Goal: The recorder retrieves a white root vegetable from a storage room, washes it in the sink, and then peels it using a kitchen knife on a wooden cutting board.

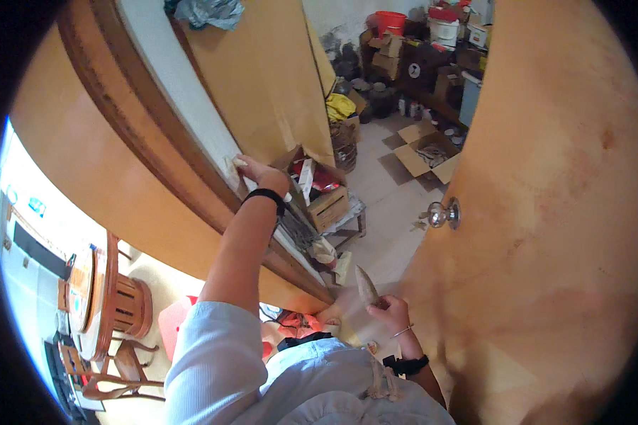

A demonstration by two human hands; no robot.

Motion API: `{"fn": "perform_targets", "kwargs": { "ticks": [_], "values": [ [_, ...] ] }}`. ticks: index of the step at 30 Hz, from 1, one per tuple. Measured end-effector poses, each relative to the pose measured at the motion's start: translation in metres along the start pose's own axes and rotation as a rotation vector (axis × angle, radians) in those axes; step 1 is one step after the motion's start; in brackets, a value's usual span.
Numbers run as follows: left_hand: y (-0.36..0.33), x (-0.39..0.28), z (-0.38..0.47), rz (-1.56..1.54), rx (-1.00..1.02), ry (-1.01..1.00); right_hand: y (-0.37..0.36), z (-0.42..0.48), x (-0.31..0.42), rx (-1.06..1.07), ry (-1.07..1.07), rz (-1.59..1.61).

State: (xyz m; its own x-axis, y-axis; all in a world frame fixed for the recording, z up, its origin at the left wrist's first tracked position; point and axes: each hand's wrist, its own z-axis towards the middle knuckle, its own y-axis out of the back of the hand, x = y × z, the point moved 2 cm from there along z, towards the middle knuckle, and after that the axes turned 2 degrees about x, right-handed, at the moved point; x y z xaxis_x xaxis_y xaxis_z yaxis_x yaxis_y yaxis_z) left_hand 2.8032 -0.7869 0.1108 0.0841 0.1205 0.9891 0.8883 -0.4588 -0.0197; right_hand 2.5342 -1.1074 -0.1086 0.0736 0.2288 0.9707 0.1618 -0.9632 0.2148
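My left hand (263, 174) reaches forward to the white wall edge (212, 127) beside the wooden door frame (154, 117). Its fingers are at a small pale thing (236, 163) against that edge; whether they grip it cannot be told. In my right hand (393, 312), low at centre right, is a long greyish-brown object (367, 286) with a pointed tip, held tip up and away from me. What it is made of is unclear. An open wooden door (531, 212) with a round metal knob (443, 214) stands on the right.
Past the doorway, an open box (329, 210) with red and white items rests on a low stand. Farther back are an open cardboard box (428, 151) on the floor, a red bucket (391, 23) and piled clutter. A round wooden table (106, 297) and a chair (125, 372) are at left.
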Motion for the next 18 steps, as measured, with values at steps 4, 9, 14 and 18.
{"fn": "perform_targets", "kwargs": {
  "ticks": [4,9,14,18],
  "values": [
    [0.022,-0.008,-0.057,0.039,-0.146,-0.125,0.022,-0.006,-0.023,-0.092,-0.048,-0.096],
    [0.001,-0.016,0.009,-0.897,-0.808,0.043,-0.002,0.003,-0.019,-0.018,-0.002,-0.087],
    [0.049,0.012,-0.152,-0.656,-0.917,-0.713,0.007,0.003,-0.038,0.036,-0.095,-0.093],
    [0.108,-0.075,-0.251,-1.425,-1.063,-1.445,0.001,-0.003,-0.064,0.003,-0.116,-0.167]
  ]
}}
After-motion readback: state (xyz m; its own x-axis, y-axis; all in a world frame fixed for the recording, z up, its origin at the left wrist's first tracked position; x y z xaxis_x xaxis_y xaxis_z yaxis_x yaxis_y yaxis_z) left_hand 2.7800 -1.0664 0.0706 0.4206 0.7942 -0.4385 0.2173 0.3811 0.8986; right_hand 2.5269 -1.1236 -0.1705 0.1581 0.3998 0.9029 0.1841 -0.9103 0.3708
